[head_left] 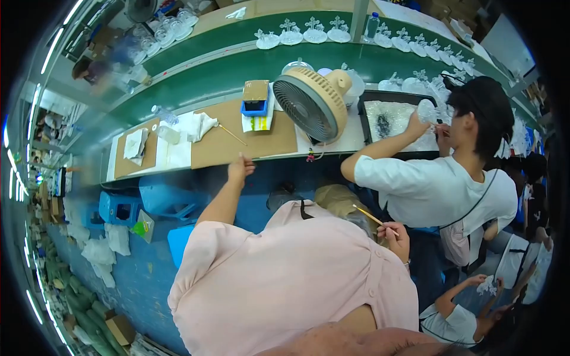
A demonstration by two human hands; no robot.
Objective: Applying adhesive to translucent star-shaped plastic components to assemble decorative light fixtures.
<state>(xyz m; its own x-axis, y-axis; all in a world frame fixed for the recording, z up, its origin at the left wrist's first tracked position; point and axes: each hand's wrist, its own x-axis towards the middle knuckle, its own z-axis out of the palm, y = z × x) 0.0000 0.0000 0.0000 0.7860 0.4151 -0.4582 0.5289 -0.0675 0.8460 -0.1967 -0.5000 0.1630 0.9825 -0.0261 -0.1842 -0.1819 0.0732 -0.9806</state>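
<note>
In front of me runs the workbench (354, 134), with a co-worker (427, 193) at its front edge to my right. A cardboard sheet (273, 137) covers part of the bench up to that edge, and a beige fan (309, 104) stands by the sheet's right edge. A blue box (255, 108) sits near the sheet's back edge; a white cloth (203, 124) lies over its left edge.

My left hand (240, 170) is at the bench's front edge, fingers loosely spread, holding nothing that I can see; whether it touches the edge I cannot tell. My right hand (393, 236), off the bench, is closed round a thin stick (368, 215), its tip pointing up and left toward the bench. A second stick (232, 134) lies on the sheet.

I judge this a moment between actions, the tool ready but applied to nothing; the next move seems to call for bringing the tip over the bench, clear of the co-worker's arm.
</note>
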